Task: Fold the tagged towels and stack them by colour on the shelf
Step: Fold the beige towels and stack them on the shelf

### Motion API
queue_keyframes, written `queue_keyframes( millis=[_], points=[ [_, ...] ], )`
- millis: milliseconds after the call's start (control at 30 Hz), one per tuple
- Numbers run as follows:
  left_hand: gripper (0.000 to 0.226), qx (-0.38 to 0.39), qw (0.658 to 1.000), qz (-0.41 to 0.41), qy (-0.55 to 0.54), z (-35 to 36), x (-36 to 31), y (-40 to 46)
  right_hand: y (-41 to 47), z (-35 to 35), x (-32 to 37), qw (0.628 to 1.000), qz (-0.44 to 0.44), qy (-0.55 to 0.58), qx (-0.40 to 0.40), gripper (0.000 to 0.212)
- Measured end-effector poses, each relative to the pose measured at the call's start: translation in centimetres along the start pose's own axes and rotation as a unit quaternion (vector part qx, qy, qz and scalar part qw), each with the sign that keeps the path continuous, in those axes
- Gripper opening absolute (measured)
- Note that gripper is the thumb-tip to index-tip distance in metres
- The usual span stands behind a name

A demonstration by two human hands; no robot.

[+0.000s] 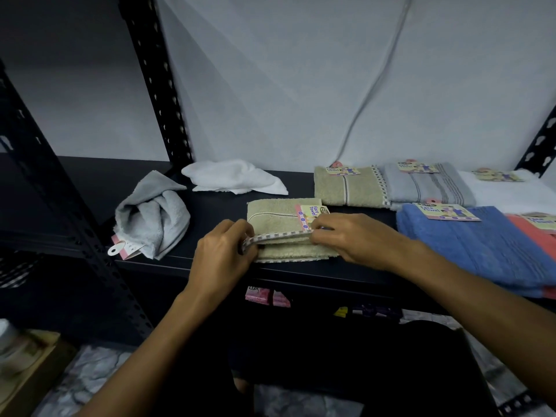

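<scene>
A dark shelf (216, 206) carries towels. Near its left end lies a crumpled grey towel (153, 218), a crumpled white towel (234, 177) behind it. At the front edge, mid-shelf, lies a beige towel (279, 218). Along the back toward the right sit folded beige (340, 191), grey (427, 191) and white (511, 194) towels; in front of them, blue (469, 245) and coral (532, 233) ones.

Pale grey wall (301, 85) behind, dim light. Grey cable (373, 85) runs down wall. Dark metal rack: perforated uprights (156, 85) at left and far right, black shelf board (216, 203). Lower level holds pink packets (266, 296), blurred. Mottled grey floor (90, 383); brown box (33, 371) at lower left.
</scene>
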State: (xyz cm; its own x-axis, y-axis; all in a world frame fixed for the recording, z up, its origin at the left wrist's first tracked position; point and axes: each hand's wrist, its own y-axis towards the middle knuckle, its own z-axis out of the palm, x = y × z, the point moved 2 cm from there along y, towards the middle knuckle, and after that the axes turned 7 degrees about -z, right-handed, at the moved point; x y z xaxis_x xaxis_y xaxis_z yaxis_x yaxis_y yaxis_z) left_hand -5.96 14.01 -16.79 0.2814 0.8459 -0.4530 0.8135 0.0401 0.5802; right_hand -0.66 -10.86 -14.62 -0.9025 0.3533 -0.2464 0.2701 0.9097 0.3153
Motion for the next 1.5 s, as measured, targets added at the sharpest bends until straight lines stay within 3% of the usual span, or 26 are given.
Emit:
queue_keyframes(
  millis=[100,367,500,667,867,1100,1300,1500],
  points=[
    [0.018,-0.01,1.0,-0.02,-0.006,0.0,0.2,-0.7,-0.8,0.3,-0.1,1.0,-0.006,0.002,-0.009,0.021],
    [0.007,-0.035,0.997,-0.059,-0.02,0.0,0.0,-1.3,-1.3,0.2,0.3,0.999,0.021,0.04,-0.011,0.033],
    [0.017,-0.041,0.997,-0.059,-0.041,-0.1,-0.3,-1.4,-0.9,-0.3,0.6,0.999,0.011,0.05,0.014,0.028],
    [0.027,-0.022,0.995,-0.091,-0.039,0.4,-0.3,-1.6,-0.2,0.0,0.6,0.999,0.003,0.03,-0.015,0.014],
    [0.016,-0.001,0.98,-0.182,-0.082,0.1,0.0,-1.1,-0.5,-0.1,0.8,0.996,0.03,0.08,-0.007,0.04],
    [0.022,-0.008,0.983,-0.164,-0.088,0.2,-0.3,-1.4,-1.3,0.3,0.6,0.995,0.047,0.088,0.005,0.031],
    [0.023,-0.025,0.972,-0.201,-0.121,0.9,-0.5,-1.2,-1.1,0.6,0.3,0.999,0.015,0.052,-0.001,0.027],
    [0.02,-0.003,0.961,-0.238,-0.139,0.1,0.0,-0.7,-1.4,1.1,0.3,0.998,0.012,0.056,-0.017,0.038]
  ],
)
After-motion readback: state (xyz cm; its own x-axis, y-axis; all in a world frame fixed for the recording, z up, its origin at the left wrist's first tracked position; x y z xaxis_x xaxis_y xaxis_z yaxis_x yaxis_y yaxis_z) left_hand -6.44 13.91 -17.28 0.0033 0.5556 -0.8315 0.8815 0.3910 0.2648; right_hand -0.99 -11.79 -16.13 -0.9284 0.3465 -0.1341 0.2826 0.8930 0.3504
